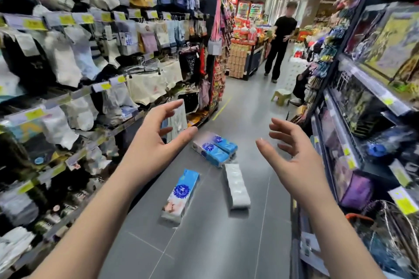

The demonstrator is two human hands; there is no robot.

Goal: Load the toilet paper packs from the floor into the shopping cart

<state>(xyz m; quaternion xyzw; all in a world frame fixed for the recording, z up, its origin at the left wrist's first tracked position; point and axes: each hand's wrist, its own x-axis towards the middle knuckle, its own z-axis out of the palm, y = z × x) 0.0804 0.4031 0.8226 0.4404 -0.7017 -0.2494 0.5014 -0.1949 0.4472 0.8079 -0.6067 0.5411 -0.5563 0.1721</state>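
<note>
Three toilet paper packs lie on the grey aisle floor ahead of me. A blue-and-white pack (181, 196) is nearest, a plain white pack (237, 186) lies to its right, and a wider blue pack (214, 149) sits further off. My left hand (156, 142) is stretched out above the floor, left of the far pack, fingers spread and holding nothing. My right hand (294, 154) is raised to the right of the packs, also open and empty. At the lower right edge, wire and a red handle (360, 217) may be the shopping cart, though I cannot be sure.
Racks of socks and underwear (90, 63) line the left side. Shelves of packaged goods (374, 97) line the right. A person in black (280, 41) stands at the far end of the aisle. A small green stool (281, 96) stands by the right shelves.
</note>
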